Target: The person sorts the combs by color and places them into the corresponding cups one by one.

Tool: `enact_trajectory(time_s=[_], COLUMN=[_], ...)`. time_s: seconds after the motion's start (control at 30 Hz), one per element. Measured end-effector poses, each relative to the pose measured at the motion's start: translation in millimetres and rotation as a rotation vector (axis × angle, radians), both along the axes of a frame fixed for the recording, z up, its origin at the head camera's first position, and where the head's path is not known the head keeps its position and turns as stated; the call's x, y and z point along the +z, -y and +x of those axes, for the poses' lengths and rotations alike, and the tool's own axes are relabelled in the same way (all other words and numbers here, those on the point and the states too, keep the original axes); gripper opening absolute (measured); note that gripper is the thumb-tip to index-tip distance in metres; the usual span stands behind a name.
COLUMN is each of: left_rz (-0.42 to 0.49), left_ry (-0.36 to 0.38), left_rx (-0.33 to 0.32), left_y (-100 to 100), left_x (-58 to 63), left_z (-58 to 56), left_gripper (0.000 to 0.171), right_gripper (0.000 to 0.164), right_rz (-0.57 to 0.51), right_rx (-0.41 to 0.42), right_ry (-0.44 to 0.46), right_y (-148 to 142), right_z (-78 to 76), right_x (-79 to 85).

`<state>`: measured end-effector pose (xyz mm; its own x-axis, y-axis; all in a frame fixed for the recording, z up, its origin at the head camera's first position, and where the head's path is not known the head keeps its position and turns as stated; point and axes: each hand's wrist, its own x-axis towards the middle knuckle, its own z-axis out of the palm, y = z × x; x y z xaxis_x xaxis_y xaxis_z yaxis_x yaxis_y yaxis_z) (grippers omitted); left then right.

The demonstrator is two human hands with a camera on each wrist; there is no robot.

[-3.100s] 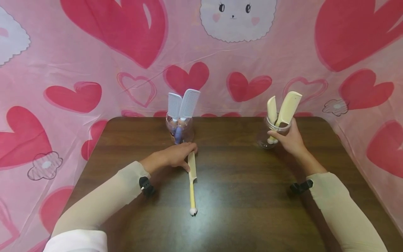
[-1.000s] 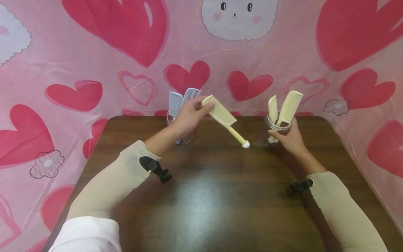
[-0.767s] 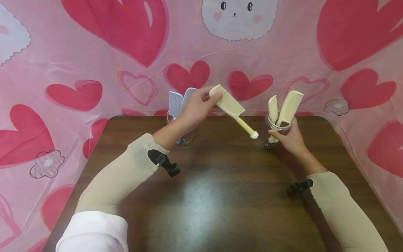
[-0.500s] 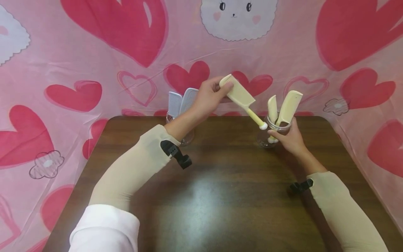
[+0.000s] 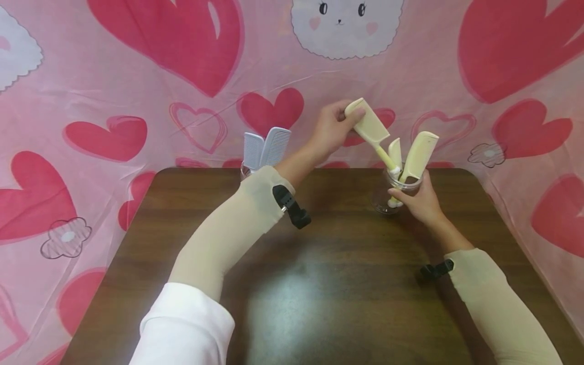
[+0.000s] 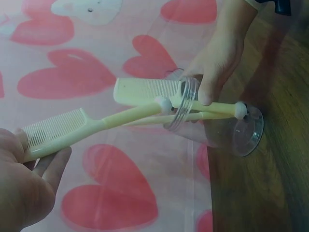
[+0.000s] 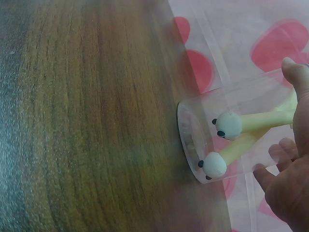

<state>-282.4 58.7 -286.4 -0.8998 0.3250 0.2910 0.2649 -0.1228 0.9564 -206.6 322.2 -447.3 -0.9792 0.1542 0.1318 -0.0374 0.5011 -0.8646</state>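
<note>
My left hand (image 5: pixel 335 124) pinches a pale yellow comb (image 5: pixel 370 121) by the far end of its toothed head. The comb slants down to the right, its white ball tip (image 6: pixel 163 105) right at the mouth of a clear jar (image 6: pixel 193 126). My right hand (image 5: pixel 422 200) grips that jar near its rim, thumb in front. Two more yellow combs stand in the jar, a larger one (image 5: pixel 421 154) and a smaller one (image 5: pixel 395 152), heads up. In the right wrist view their white ball ends (image 7: pixel 228 125) rest low in the jar.
Behind my left forearm, another clear jar (image 5: pixel 245 172) holds two light blue combs (image 5: pixel 275 147); the arm hides most of it. The dark wooden table (image 5: pixel 356 284) meets a pink heart-patterned cloth (image 5: pixel 150 66) at its back edge.
My left hand picked the yellow comb up off the table and carried it up and right, from near the blue combs' jar to over the right jar. The right hand stays on its jar.
</note>
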Motion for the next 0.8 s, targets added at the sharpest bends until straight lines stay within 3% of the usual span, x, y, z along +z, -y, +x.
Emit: enact_trajectory(time_s=[0.13, 0.57, 0.8], left_rz=[0.0, -0.214, -0.154], left_ry=[0.004, -0.055, 0.03], left_rx=[0.022, 0.083, 0.008], left_y=[-10, -28, -40], left_x=[-5.5, -9.6, -18.1], left_z=[-6.0, -16.9, -17.9], left_gripper=[0.024, 0.025, 0.027], right_gripper=[0.091, 0.091, 0.091], right_rz=[-0.013, -0.006, 0.009], right_rx=[-0.002, -0.004, -0.013], right_ry=[0.01, -0.02, -0.037], right_y=[0, 4, 4], right_z=[0.0, 0.2, 2.4], right_x=[-0.2, 3.0, 3.8])
